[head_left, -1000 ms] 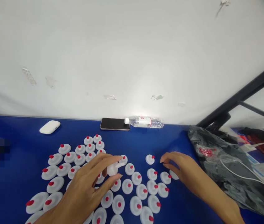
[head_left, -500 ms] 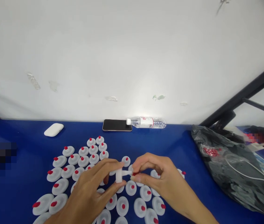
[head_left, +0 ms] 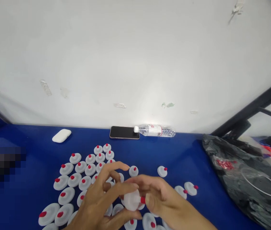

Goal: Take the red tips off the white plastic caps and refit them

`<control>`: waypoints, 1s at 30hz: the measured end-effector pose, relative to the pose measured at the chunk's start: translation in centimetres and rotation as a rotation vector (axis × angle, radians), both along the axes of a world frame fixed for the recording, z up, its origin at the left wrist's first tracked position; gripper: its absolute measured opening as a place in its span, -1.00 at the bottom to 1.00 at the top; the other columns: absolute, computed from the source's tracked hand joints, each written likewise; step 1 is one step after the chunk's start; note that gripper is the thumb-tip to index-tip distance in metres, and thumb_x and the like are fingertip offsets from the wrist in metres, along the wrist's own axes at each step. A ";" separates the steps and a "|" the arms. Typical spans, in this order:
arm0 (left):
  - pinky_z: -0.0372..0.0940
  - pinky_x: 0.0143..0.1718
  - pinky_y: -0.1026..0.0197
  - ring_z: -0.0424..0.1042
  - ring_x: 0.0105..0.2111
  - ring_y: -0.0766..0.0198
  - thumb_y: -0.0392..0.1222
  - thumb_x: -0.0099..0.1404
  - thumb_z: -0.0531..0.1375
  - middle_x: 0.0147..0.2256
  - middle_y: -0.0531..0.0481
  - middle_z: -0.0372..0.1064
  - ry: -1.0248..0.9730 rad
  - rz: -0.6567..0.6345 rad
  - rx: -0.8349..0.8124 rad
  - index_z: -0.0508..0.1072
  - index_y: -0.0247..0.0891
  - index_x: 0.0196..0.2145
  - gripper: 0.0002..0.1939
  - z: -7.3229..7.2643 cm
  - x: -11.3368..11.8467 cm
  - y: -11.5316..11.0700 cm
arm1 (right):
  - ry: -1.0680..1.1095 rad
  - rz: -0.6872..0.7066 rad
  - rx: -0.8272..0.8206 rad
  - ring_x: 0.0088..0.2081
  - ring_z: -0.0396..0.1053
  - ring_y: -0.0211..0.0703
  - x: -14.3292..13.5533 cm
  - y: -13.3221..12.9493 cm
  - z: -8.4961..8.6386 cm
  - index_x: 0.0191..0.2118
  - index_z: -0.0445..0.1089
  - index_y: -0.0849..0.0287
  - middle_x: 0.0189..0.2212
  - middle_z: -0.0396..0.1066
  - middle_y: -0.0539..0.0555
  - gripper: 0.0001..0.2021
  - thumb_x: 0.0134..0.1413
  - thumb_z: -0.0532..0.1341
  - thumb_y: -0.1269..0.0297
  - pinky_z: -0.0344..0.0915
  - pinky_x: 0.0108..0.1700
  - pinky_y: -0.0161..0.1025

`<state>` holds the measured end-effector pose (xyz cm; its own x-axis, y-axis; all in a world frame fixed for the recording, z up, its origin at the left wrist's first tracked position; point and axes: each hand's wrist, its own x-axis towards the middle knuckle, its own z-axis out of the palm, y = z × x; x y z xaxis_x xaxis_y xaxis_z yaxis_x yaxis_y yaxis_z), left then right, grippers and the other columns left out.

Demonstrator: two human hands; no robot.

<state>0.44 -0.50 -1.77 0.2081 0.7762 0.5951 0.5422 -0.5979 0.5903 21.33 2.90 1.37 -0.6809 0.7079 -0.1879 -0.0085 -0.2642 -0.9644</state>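
Note:
A translucent white nozzle cap with a round base and a small red tip is held up over the table. My left hand grips its base between thumb and index finger, the other fingers curled loosely. From the other side, my right hand closes round the nozzle end, its thumb against the red tip and its fingers partly hidden behind the cap. Beneath and around both hands lie many similar red-tipped caps, several partly covered by my hands.
On the blue table, a white earbud case, a phone and a clear water bottle lie along the white wall. A dark plastic bag at the right carries a small bag of red tips.
The cap has come nearer and turned, its round base now facing me more. My right hand has moved in against it, and the red tip shows on the nozzle. The view has shifted slightly.

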 end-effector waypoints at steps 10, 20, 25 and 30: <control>0.32 -0.49 0.29 0.31 -0.34 0.38 -0.26 0.35 0.24 0.02 -0.07 0.13 0.025 0.039 0.042 0.43 -0.05 -0.05 -0.77 -0.1 0.5 -0.4 | 0.066 -0.040 -0.006 -0.27 0.54 -0.04 -2.2 -0.7 -1.1 -0.10 0.53 0.21 -0.31 0.56 0.14 -0.47 -0.04 0.43 -0.12 0.43 -0.12 -0.13; 0.39 -0.39 0.29 0.33 -0.21 0.29 -0.17 0.33 0.28 0.05 -0.07 0.14 0.082 0.072 -0.053 0.38 0.03 0.07 -0.63 0.8 -0.7 0.5 | -0.163 -0.161 0.228 -0.18 0.48 -0.12 -1.5 0.3 0.8 0.03 0.32 0.07 -0.26 0.50 0.06 -0.63 0.27 0.21 -0.06 0.40 -0.10 -0.19; 0.26 -0.53 0.31 0.24 -0.43 0.40 -0.20 0.41 0.15 -0.07 -0.01 0.21 -0.017 0.215 -0.136 0.37 0.01 0.10 -0.68 2.3 -2.3 1.5 | -0.632 -0.183 0.604 -0.50 0.33 -0.21 1.0 4.4 1.1 -0.19 0.44 0.07 -0.50 0.44 -0.03 -0.66 0.31 0.14 -0.10 0.21 -0.44 -0.27; 0.27 -0.44 0.24 0.32 -0.34 0.30 -0.08 0.41 0.16 -0.09 0.01 0.29 -0.074 0.335 -0.093 0.46 -0.03 0.01 -0.76 4.3 -4.8 2.6 | -0.721 -0.112 0.887 -0.35 0.44 -0.14 1.6 7.7 0.2 -0.30 0.51 0.07 -0.33 0.54 0.02 -0.63 0.40 0.06 0.04 0.29 -0.28 -0.19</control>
<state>-4.34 2.06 2.49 -0.1086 0.8454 0.5229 0.6529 -0.3360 0.6788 22.92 10.58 1.58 -0.5422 0.8358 0.0864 0.6409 0.4779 -0.6008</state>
